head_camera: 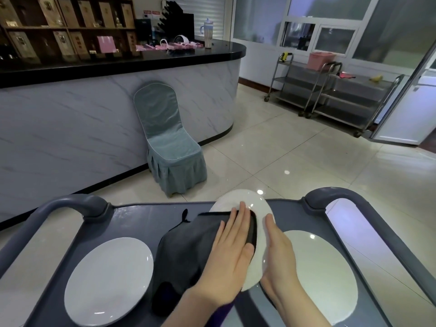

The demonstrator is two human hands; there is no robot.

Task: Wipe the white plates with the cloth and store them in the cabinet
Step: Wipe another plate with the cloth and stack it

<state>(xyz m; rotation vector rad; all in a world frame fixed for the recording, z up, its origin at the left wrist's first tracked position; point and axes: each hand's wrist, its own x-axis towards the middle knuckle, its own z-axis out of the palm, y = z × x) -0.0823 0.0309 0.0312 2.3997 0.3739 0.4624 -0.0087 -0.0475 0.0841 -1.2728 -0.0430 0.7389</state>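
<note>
A glossy white plate (pixel 257 204) is held tilted over the grey cart tray (pixel 141 218), its long axis running away from the viewer. A dark cloth (pixel 188 244) is pressed onto it by the flat left hand (pixel 232 253), fingers straight. Its right edge is braced by the straight-fingered right hand (pixel 279 256).

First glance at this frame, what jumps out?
At bottom centre, the left hand presses a dark cloth flat onto a white plate, and the right hand rests against the plate's right edge. On the grey cart a left plate and a right plate lie flat either side. Behind, a blue-grey covered chair stands against the marble counter.
</note>
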